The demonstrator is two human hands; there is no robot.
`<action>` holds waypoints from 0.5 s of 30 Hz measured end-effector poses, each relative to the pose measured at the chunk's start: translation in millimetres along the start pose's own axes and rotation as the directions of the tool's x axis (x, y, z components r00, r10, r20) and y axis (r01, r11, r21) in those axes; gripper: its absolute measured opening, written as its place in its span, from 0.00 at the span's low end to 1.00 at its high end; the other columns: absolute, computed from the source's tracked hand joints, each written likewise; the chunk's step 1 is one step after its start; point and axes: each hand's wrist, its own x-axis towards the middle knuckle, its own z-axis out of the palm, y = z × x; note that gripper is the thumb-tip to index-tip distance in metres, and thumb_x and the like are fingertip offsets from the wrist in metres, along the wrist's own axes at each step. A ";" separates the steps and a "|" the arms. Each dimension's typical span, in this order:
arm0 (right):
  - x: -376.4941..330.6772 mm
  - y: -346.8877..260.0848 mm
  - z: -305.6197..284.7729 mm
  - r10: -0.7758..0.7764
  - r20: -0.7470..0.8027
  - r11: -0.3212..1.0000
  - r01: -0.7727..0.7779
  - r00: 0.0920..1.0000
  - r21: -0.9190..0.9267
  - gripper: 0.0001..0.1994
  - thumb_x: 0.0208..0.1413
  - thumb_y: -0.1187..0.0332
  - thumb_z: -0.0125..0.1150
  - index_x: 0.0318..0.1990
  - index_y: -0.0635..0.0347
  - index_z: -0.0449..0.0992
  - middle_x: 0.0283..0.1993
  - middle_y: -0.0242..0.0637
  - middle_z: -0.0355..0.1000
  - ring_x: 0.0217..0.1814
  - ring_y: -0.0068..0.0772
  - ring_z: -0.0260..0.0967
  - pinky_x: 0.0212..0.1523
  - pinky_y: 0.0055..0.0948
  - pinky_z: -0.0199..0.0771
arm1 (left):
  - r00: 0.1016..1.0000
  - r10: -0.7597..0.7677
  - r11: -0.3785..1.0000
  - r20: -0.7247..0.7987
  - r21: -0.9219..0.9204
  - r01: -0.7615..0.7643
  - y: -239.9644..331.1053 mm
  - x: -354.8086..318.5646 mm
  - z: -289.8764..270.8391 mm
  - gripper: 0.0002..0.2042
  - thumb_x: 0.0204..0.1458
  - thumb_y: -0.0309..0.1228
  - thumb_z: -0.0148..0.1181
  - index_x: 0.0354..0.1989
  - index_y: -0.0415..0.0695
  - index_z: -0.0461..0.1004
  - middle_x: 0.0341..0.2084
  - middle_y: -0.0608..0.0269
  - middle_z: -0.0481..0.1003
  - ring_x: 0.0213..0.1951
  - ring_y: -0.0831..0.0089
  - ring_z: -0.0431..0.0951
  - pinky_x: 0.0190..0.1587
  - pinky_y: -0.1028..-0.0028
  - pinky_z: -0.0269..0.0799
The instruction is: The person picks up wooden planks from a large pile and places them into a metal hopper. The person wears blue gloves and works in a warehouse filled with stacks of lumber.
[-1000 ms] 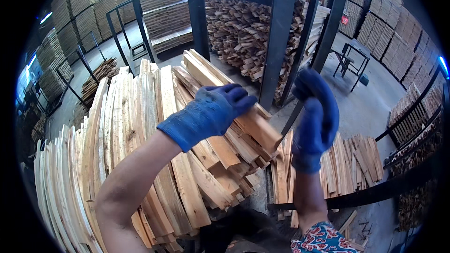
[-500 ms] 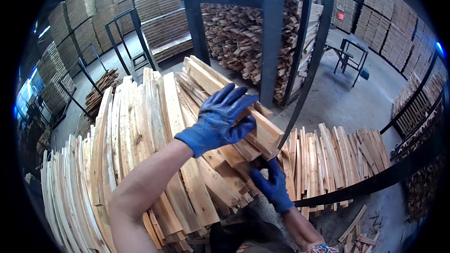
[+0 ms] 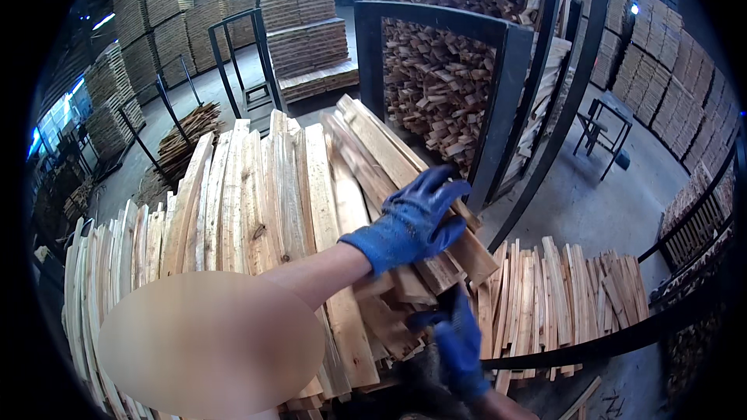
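Note:
My left hand [image 3: 420,218], in a blue coated work glove, lies across the top of a few long sawn wooden boards [image 3: 373,144], its fingers bent over them and its thumb near their close end. These boards rest slantwise on a wide pile of boards [image 3: 257,210]. My right hand [image 3: 461,342], gloved alike, is below the boards' near ends. Its thumb stands apart from the fingers, which reach up beside the board ends. Motion smears this hand, and its grip on the wood is unclear. A blurred oval covers part of my left forearm.
A dark metal frame [image 3: 502,109] with upright posts stands just beyond the boards. A dark bar [image 3: 583,350] runs in front of a second board pile [image 3: 552,295] at right. Behind are a tall scrap-wood stack [image 3: 436,85], stacked timber [image 3: 303,47] and a metal stand [image 3: 607,132].
The view has swung left, so the scene sits farther right. My left hand has slid a little right along the boards. My right hand is lower beneath their ends.

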 end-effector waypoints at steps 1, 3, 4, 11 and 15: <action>-5.4 -2.6 12.7 0.025 0.039 0.999 -0.024 0.999 -0.032 0.32 0.57 0.65 0.58 0.65 0.72 0.58 0.54 0.47 0.71 0.54 0.37 0.70 0.54 0.32 0.68 | 1.000 -0.001 1.000 0.012 -0.008 0.001 0.8 0.5 0.3 0.26 0.53 0.38 0.59 0.60 0.47 0.63 0.57 0.39 0.62 0.60 0.42 0.64 0.59 0.52 0.67; -9.4 -0.2 20.1 0.025 0.130 0.990 -0.007 0.991 -0.139 0.30 0.57 0.64 0.58 0.64 0.72 0.61 0.52 0.47 0.73 0.52 0.37 0.72 0.53 0.33 0.69 | 0.999 0.016 1.000 0.031 -0.018 -0.015 4.7 4.5 -2.9 0.26 0.53 0.38 0.59 0.60 0.46 0.63 0.56 0.40 0.64 0.58 0.43 0.66 0.59 0.53 0.68; -4.4 9.4 6.4 0.009 0.193 0.977 0.032 0.981 -0.209 0.28 0.57 0.65 0.58 0.63 0.71 0.63 0.51 0.46 0.73 0.52 0.36 0.72 0.53 0.33 0.69 | 0.998 0.057 0.995 -0.034 0.086 -0.054 5.9 -0.9 5.1 0.26 0.53 0.39 0.59 0.60 0.44 0.63 0.55 0.42 0.65 0.57 0.45 0.67 0.59 0.54 0.67; -3.2 -21.4 -29.7 -0.452 0.052 0.738 0.406 0.891 -0.538 0.19 0.56 0.64 0.59 0.51 0.67 0.75 0.45 0.46 0.77 0.45 0.43 0.76 0.49 0.40 0.74 | 0.995 -0.028 0.998 -0.091 -0.065 0.023 11.4 -5.7 -12.2 0.24 0.54 0.36 0.59 0.58 0.42 0.66 0.53 0.41 0.69 0.58 0.45 0.68 0.60 0.55 0.66; 34.1 -43.2 -5.5 -0.472 0.411 0.286 0.577 0.780 -0.765 0.21 0.53 0.54 0.63 0.53 0.50 0.77 0.56 0.37 0.73 0.63 0.48 0.65 0.71 0.50 0.44 | 0.994 -0.101 0.995 -0.039 -0.024 0.100 8.9 -16.9 -55.5 0.22 0.54 0.38 0.59 0.55 0.40 0.69 0.52 0.43 0.71 0.58 0.47 0.68 0.62 0.55 0.62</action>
